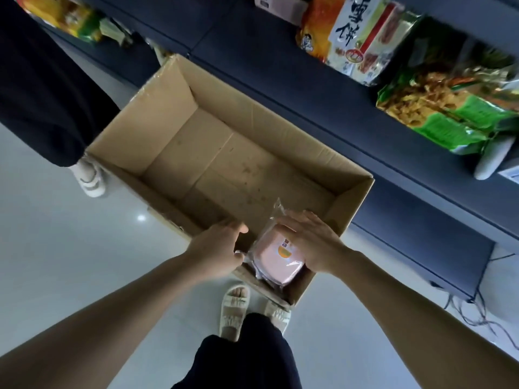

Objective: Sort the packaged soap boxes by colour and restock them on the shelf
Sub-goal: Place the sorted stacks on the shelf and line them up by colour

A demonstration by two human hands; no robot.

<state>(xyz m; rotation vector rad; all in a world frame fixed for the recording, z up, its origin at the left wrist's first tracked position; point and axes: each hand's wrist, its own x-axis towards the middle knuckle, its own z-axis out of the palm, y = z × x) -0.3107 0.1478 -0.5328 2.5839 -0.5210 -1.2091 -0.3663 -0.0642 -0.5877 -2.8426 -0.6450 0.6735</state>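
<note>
where the open cardboard carton (179, 113) is sitting on the pale floor (56, 248), one pink soap box (276, 256) in clear plastic wrap is lying in its near right corner, with the wrap's loose end sticking up toward the carton's middle. the right hand (311, 242) is resting over the far right side of the soap box, fingers extended across the top of the pack and bending only slightly; whether it is gripping or merely touching cannot be determined. the left hand (216, 251) is reaching in over the near wall, its fingertips pinching the left edge of the plastic wrap. the rest of the carton floor is showing bare cardboard. the dark shelf unit (280, 71) is running alongside the carton's far side, carrying snack bags (359, 37), with another pink pack (280, 5) partly in view at the top edge. the wearer's sandalled feet (236, 307) are standing just beside the near wall. a second person's dark trouser leg (42, 88) and white shoe (90, 178) are standing at the carton's left end.
</note>
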